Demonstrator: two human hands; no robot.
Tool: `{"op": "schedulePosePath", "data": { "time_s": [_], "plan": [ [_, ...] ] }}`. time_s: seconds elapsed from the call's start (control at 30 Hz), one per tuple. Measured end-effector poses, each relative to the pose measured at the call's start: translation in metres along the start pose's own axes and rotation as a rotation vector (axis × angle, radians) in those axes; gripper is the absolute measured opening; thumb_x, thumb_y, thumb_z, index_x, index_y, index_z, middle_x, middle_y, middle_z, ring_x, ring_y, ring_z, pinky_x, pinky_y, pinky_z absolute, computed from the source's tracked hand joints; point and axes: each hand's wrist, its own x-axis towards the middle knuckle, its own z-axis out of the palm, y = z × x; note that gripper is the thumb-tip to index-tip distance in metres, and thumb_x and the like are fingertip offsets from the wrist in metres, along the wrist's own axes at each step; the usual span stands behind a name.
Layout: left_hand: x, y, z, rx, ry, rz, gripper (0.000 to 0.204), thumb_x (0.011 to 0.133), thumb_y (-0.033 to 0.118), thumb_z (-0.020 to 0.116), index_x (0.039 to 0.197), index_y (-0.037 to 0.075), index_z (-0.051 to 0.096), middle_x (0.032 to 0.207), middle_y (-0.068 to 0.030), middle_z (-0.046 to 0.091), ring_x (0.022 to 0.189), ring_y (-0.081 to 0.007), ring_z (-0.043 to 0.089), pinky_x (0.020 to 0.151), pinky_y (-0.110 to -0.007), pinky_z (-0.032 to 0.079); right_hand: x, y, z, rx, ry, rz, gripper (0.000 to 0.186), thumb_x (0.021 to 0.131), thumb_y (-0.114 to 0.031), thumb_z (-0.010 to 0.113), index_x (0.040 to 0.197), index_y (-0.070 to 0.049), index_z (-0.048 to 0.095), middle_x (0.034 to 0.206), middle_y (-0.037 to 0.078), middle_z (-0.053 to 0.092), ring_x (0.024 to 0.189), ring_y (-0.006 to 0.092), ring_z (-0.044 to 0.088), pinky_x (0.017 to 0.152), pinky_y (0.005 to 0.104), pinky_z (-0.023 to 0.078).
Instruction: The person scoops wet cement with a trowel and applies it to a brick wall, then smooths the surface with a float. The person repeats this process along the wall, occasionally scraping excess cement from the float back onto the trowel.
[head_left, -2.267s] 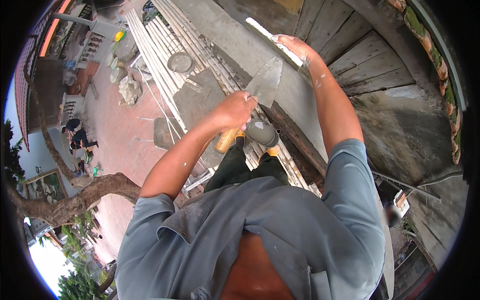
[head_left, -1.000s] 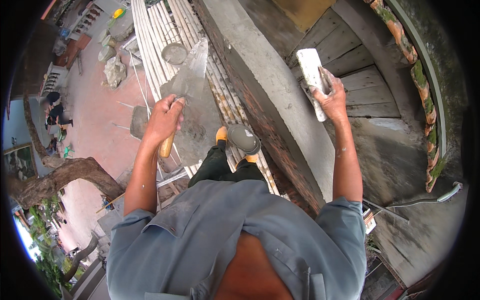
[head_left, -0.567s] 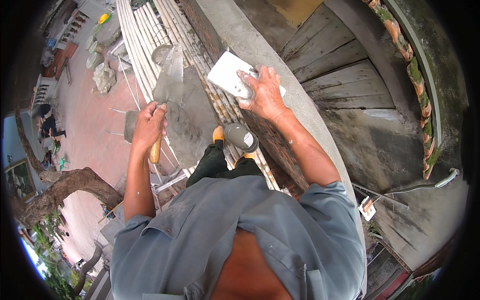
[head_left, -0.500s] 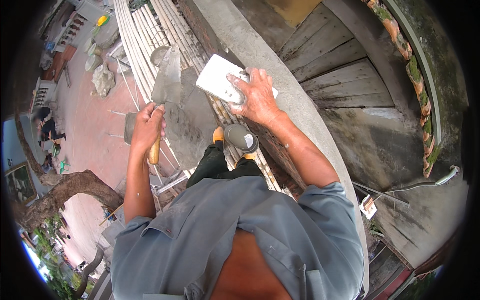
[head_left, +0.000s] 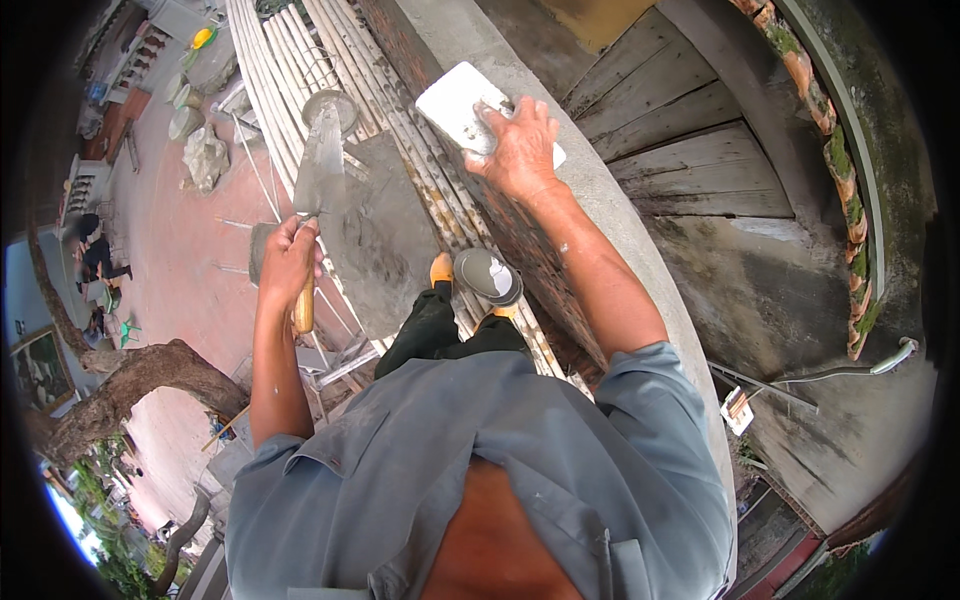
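Note:
My left hand (head_left: 288, 262) is closed round the wooden handle of a trowel (head_left: 321, 170), whose grey-smeared blade points away from me above a board coated with wet mortar (head_left: 385, 235). My right hand (head_left: 522, 150) grips a white plastering float (head_left: 452, 97), fingers and thumb spattered with mortar. The float lies at the inner edge of the curved concrete wall top (head_left: 625, 225); whether it touches the surface I cannot tell. Between my feet and the wall stands a dark bucket (head_left: 488, 276) with a pale patch inside.
Long pale poles (head_left: 400, 150) form the platform beneath my feet, beside the brick side of the wall. Down on the left are a reddish paved yard (head_left: 180, 260), a rock (head_left: 206, 160) and a tree trunk (head_left: 150, 385). A person (head_left: 95, 250) is far left.
My right hand and the float have moved farther away and slightly right along the wall. My left hand with the trowel has shifted slightly left and nearer to me.

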Motion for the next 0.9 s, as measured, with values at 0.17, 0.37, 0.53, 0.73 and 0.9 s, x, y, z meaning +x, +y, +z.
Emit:
{"op": "schedulePosePath", "data": {
  "time_s": [0.17, 0.37, 0.53, 0.73, 0.9],
  "plan": [
    [0.003, 0.003, -0.007, -0.011, 0.027, 0.053, 0.023, 0.106, 0.028, 0.059, 0.100, 0.006, 0.062, 0.068, -0.0008, 0.059, 0.049, -0.0096, 0.053, 0.046, -0.026, 0.042, 0.024, -0.006, -0.010, 0.027, 0.089, -0.002, 0.071, 0.069, -0.046, 0.092, 0.133, -0.021, 0.074, 0.116, 0.016, 0.052, 0.114, 0.0341, 0.045, 0.096, 0.0491, 0.038],
    [0.004, -0.012, -0.015, -0.031, 0.041, 0.010, 0.022, 0.107, 0.027, 0.057, 0.097, 0.007, 0.061, 0.067, -0.0002, 0.058, 0.048, -0.0094, 0.053, 0.044, -0.026, 0.041, 0.065, 0.029, -0.018, -0.098, 0.008, 0.304, 0.067, 0.074, -0.053, 0.088, 0.132, -0.022, 0.074, 0.116, 0.015, 0.053, 0.114, 0.0329, 0.045, 0.097, 0.0489, 0.037],
    [0.011, -0.015, -0.005, -0.001, 0.011, -0.046, 0.022, 0.108, 0.027, 0.056, 0.097, 0.008, 0.060, 0.067, -0.0002, 0.058, 0.049, -0.0095, 0.054, 0.042, -0.026, 0.040, 0.035, 0.011, -0.004, -0.069, -0.008, 0.235, 0.067, 0.074, -0.048, 0.091, 0.132, -0.021, 0.073, 0.119, 0.015, 0.051, 0.117, 0.0336, 0.045, 0.097, 0.0493, 0.037],
    [0.024, -0.001, 0.006, -0.001, -0.049, 0.040, 0.023, 0.108, 0.028, 0.057, 0.097, 0.008, 0.060, 0.067, -0.0005, 0.056, 0.050, -0.0096, 0.053, 0.045, -0.025, 0.042, -0.086, 0.058, -0.049, -0.088, 0.128, 0.356, 0.073, 0.070, -0.038, 0.093, 0.137, -0.020, 0.071, 0.121, 0.017, 0.051, 0.117, 0.0357, 0.046, 0.096, 0.0489, 0.038],
    [0.035, 0.012, 0.013, -0.009, -0.064, 0.058, 0.023, 0.108, 0.028, 0.058, 0.096, 0.008, 0.059, 0.067, -0.0006, 0.056, 0.051, -0.0096, 0.052, 0.046, -0.025, 0.042, -0.229, 0.090, -0.094, -0.253, 0.108, 0.681, 0.077, 0.070, -0.034, 0.091, 0.142, -0.021, 0.067, 0.131, 0.022, 0.049, 0.123, 0.0413, 0.046, 0.105, 0.0541, 0.039]
  ]
}}
